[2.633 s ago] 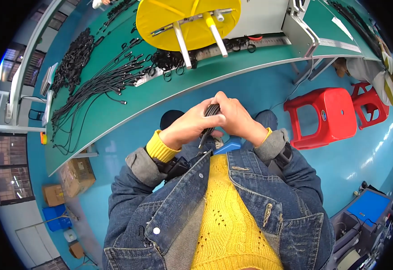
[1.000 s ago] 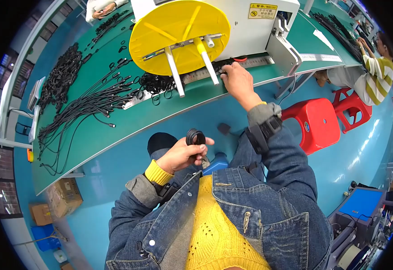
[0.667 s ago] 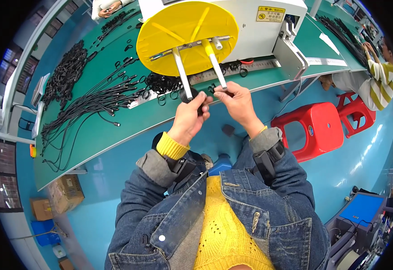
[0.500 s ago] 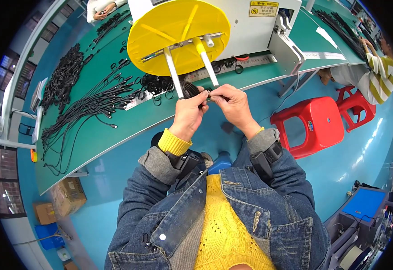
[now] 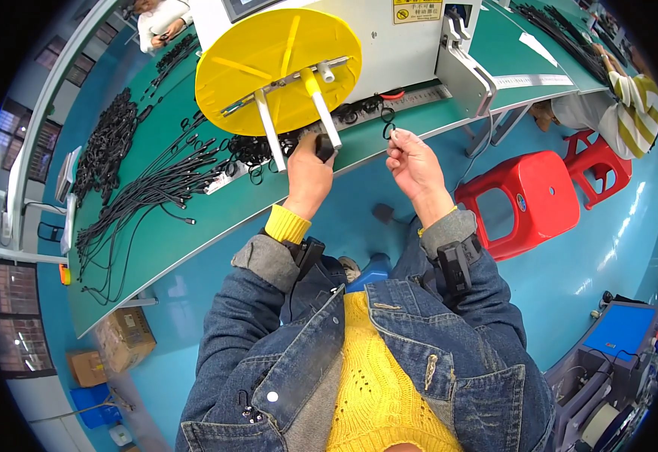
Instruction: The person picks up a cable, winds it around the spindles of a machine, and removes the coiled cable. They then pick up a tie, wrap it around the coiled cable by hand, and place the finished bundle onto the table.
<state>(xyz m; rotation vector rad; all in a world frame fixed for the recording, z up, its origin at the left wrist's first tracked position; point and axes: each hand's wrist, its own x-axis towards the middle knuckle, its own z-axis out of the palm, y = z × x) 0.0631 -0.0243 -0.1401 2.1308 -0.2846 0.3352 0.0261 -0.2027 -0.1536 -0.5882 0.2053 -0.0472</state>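
My left hand (image 5: 310, 175) is closed around a coiled black cable (image 5: 324, 148), close to the ends of two pale rods. These rods (image 5: 267, 129) stick out of a round yellow disc (image 5: 276, 71) on a white machine. To the right, at the table's front edge, my right hand (image 5: 417, 172) pinches a small black loop (image 5: 388, 131) between thumb and fingertips. Another such loop lies just beyond it. The far side of the coil is hidden by my left fingers.
Black cables (image 5: 159, 173) lie spread on the green table (image 5: 171, 233), left of the machine (image 5: 397, 53). A metal ruler (image 5: 419, 96) runs along its base. Red stools (image 5: 532, 203) stand at right. Other people (image 5: 165, 22) work at far left and right.
My hands were together at the coil and are now apart. My right hand has moved right and holds a small black loop. The view has shifted slightly.
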